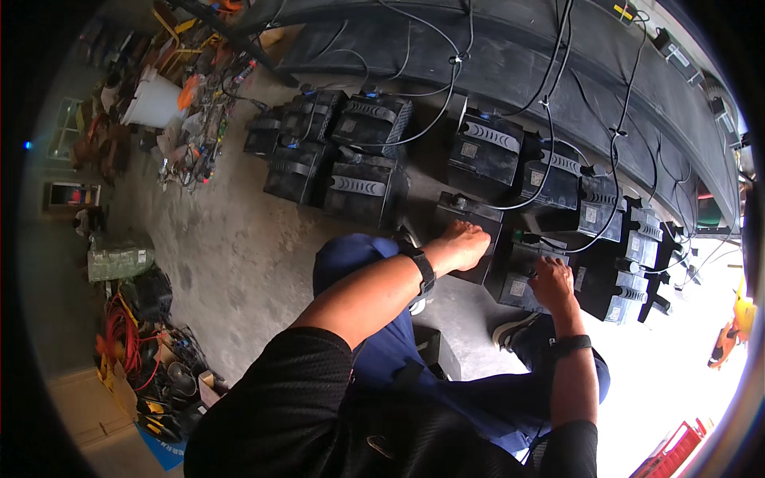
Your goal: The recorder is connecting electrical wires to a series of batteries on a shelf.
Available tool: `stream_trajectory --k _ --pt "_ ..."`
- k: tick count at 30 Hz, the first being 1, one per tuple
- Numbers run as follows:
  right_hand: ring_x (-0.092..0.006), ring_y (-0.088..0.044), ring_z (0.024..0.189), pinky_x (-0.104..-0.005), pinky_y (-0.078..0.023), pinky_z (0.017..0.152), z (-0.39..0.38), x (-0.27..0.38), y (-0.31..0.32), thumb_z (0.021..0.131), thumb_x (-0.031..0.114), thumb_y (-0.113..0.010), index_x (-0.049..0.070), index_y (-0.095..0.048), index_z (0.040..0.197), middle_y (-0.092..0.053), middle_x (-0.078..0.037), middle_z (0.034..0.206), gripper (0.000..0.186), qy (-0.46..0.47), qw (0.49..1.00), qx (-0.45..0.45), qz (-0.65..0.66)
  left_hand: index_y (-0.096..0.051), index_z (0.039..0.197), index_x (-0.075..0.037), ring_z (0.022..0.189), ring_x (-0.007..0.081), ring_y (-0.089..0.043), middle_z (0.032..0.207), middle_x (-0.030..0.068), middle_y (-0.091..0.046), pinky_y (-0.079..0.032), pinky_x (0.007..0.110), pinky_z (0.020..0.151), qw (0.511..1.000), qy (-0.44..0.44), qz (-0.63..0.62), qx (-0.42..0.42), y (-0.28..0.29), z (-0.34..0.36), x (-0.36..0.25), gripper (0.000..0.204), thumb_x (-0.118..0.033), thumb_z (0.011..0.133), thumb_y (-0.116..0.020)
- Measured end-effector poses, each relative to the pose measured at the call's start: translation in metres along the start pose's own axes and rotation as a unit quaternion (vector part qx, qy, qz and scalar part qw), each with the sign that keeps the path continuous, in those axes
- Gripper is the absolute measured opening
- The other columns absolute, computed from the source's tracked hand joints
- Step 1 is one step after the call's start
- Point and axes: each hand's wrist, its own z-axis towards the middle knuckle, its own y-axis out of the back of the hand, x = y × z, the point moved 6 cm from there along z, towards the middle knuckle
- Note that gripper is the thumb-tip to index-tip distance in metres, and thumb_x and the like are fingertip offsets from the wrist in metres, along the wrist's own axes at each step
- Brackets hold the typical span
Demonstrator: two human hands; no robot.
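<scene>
My left hand (462, 245), a black band at its wrist, is closed at the top of a black battery box (476, 209) in front of me. Its curled fingers hide the part they grip. To the right, my right hand (552, 280) is closed at the edge of another black battery box (522, 263). What lies inside its bent fingers is hidden. A cable with a green-marked plug (526, 237) runs to the top of this second box. Both boxes stand on the grey floor between my hands and the rows behind.
Several battery boxes with ribbed handles (362, 185) stand at left; more (629, 239) stand at right. Charging cables (550, 159) hang over them from a dark rack (510, 72). A white bucket (155, 99) and loose clutter lie far left, coiled red cable (127, 338) near left.
</scene>
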Motion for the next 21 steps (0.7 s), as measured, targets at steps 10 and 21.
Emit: stream_trajectory --k 10,21 --pt "-0.0371 -0.063 0.098 -0.0476 -0.051 0.083 0.003 0.023 0.001 0.073 0.01 -0.077 0.006 -0.062 0.111 -0.066 -0.015 0.1 0.041 0.068 0.995 -0.022 0.075 -0.068 0.091 -0.002 0.099 0.0376 -0.066 0.107 0.0191 -0.065 -0.054 0.047 0.084 0.999 -0.004 -0.046 -0.007 0.003 -0.001 -0.003 0.015 -0.004 0.08 -0.058" --pt "-0.0323 -0.062 0.102 -0.0484 -0.048 0.083 -0.017 -0.014 0.003 0.075 0.016 -0.076 0.011 -0.06 0.105 -0.066 -0.009 0.101 0.035 -0.028 0.999 -0.012 -0.02 -0.069 0.096 -0.006 0.103 0.0382 -0.063 0.105 0.018 -0.065 -0.051 0.047 0.089 0.998 -0.027 -0.058 0.009 0.003 0.005 -0.011 0.02 -0.005 0.08 -0.057"
